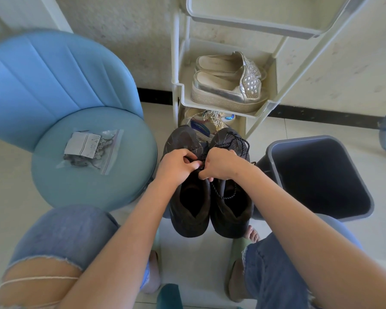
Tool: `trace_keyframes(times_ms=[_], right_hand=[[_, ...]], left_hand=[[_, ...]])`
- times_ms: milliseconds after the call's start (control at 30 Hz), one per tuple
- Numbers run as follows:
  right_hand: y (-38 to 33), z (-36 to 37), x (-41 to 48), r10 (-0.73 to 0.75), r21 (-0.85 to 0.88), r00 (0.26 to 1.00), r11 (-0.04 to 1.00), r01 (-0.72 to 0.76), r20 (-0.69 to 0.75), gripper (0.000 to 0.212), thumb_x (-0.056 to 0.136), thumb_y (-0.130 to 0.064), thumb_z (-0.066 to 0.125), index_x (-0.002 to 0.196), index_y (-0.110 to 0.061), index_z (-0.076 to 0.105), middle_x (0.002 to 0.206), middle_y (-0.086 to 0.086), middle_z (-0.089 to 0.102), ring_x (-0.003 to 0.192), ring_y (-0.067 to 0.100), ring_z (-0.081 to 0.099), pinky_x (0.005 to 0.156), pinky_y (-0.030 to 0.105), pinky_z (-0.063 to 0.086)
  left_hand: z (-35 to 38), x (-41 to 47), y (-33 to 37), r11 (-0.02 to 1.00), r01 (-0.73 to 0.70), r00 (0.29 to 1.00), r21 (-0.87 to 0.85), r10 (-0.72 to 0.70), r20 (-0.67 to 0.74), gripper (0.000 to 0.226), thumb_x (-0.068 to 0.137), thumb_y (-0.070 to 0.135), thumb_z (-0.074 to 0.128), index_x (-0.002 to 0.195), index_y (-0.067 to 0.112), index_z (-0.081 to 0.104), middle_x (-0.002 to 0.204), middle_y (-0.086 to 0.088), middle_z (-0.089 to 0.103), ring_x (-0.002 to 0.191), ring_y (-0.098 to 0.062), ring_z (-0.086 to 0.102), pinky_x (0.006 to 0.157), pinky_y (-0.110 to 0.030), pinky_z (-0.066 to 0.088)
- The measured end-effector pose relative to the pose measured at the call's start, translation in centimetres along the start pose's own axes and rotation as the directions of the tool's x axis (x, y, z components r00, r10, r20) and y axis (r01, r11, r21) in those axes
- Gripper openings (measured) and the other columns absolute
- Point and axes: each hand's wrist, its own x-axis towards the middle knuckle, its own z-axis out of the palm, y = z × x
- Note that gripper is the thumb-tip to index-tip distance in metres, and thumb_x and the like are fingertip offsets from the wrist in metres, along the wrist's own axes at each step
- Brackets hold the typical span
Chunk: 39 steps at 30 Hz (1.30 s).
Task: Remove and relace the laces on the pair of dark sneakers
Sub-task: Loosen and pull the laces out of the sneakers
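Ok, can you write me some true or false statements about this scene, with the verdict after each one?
1. Both the left hand and the right hand pinch a black lace above the dark sneakers. True.
2. The zip bag lies inside the grey bin. False: it lies on the blue chair, on its seat.
3. Silver platform slippers sit on a shelf of the shoe rack. True.
4. The grey bin stands to the left of the sneakers. False: it stands to their right.
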Motion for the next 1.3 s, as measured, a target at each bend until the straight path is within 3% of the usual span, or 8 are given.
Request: trace_keyframes(times_ms=[167, 333, 467, 600, 700, 833, 1100, 1300], right_hand=[[-0.1, 0.2, 0.0, -0.019, -0.006, 0.999, 1.000, 0.019, -0.028, 0.024, 0.080, -0.032, 0.066, 0.065, -0.014, 0.059, 0.056, -0.009, 0.058, 0.080, 0.015, 0.058, 0.084, 0.033, 0.028], [0.2, 0.1, 0.0, -0.007, -0.012, 1.000, 1.000, 0.006, -0.019, 0.022, 0.083, -0.031, 0.064, 0.077, -0.011, 0.071, 0.061, -0.009, 0.063, 0.075, 0.009, 0.055, 0.085, 0.034, 0.023], [0.2, 0.3, 0.1, 0.002, -0.026, 1.000, 1.000, -0.002, -0.002, 0.021, 0.083, -0.033, 0.064, 0.072, -0.015, 0.062, 0.060, -0.010, 0.063, 0.065, 0.003, 0.046, 0.084, 0.037, 0.019], [0.2, 0.2, 0.2, 0.016, -0.016, 1.000, 1.000, -0.016, 0.006, 0.024, 0.083, -0.034, 0.064, 0.068, -0.015, 0.060, 0.055, -0.011, 0.058, 0.063, 0.003, 0.045, 0.083, 0.038, 0.019], [0.1, 0.2, 0.1, 0.020, -0.029, 1.000, 0.999, -0.020, 0.007, 0.025, 0.084, -0.032, 0.063, 0.066, -0.016, 0.058, 0.054, -0.011, 0.058, 0.064, 0.003, 0.045, 0.083, 0.038, 0.019], [0.2, -0.3, -0.1, 0.047, 0.022, 0.999, 0.999, -0.048, 0.019, 0.027, 0.083, -0.031, 0.064, 0.062, -0.015, 0.058, 0.060, -0.009, 0.064, 0.070, 0.004, 0.049, 0.092, 0.042, 0.022], [-0.2, -0.3, -0.4, 0.066, 0.016, 0.997, 0.998, -0.067, 0.044, 0.031, 0.083, -0.031, 0.062, 0.059, -0.015, 0.052, 0.063, -0.007, 0.067, 0.068, 0.002, 0.046, 0.096, 0.043, 0.021], [-0.2, -0.4, -0.7, 0.068, -0.004, 0.995, 0.998, -0.068, 0.068, 0.029, 0.086, -0.030, 0.059, 0.061, -0.015, 0.054, 0.062, -0.007, 0.066, 0.070, 0.003, 0.047, 0.100, 0.045, 0.021]], left_hand=[[0.0, 0.9, -0.2, 1.000, 0.018, 1.000, -0.006, -0.018, 0.000, 0.011, 0.084, 0.024, 0.068, 0.094, 0.019, 0.068, 0.092, 0.000, 0.063, 0.094, -0.020, 0.059, 0.080, -0.029, 0.044], [2.1, 0.1, -0.1, 0.963, 0.033, 0.947, -0.268, -0.116, -0.300, 0.012, 0.093, 0.021, 0.057, 0.100, 0.012, 0.061, 0.104, -0.003, 0.045, 0.098, -0.018, 0.043, 0.088, -0.028, 0.034], [0.4, 0.1, 1.0, 0.498, -0.115, 0.875, -0.859, -0.359, -0.325, 0.015, 0.101, 0.009, 0.039, 0.089, 0.017, 0.043, 0.081, -0.002, 0.056, 0.067, -0.011, 0.060, 0.070, -0.026, 0.051], [-0.6, 0.1, 1.1, 0.290, -0.208, 0.827, -0.934, -0.457, -0.326, 0.019, 0.102, 0.010, 0.035, 0.087, 0.020, 0.040, 0.075, -0.004, 0.048, 0.054, -0.008, 0.053, 0.057, -0.028, 0.055], [-0.8, 0.0, 0.9, 0.463, -0.174, 0.833, -0.869, -0.401, -0.381, 0.012, 0.101, 0.009, 0.039, 0.092, 0.016, 0.042, 0.075, -0.004, 0.051, 0.047, -0.004, 0.052, 0.050, -0.023, 0.053], [-1.0, 0.3, 0.2, 0.970, 0.040, 0.982, -0.239, -0.083, -0.172, 0.018, 0.092, 0.016, 0.057, 0.109, 0.013, 0.052, 0.100, -0.005, 0.063, 0.075, -0.015, 0.062, 0.076, -0.032, 0.054], [-2.0, 0.3, 0.8, 0.968, 0.066, 0.992, 0.244, -0.089, 0.087, 0.024, 0.090, 0.023, 0.062, 0.105, 0.005, 0.066, 0.106, -0.015, 0.066, 0.103, -0.031, 0.060, 0.083, -0.032, 0.044], [-0.8, 0.6, -0.7, 0.993, 0.113, 0.912, -0.032, -0.116, -0.393, 0.022, 0.099, 0.018, 0.047, 0.102, -0.001, 0.059, 0.103, -0.012, 0.058, 0.092, -0.025, 0.055, 0.070, -0.023, 0.030]])
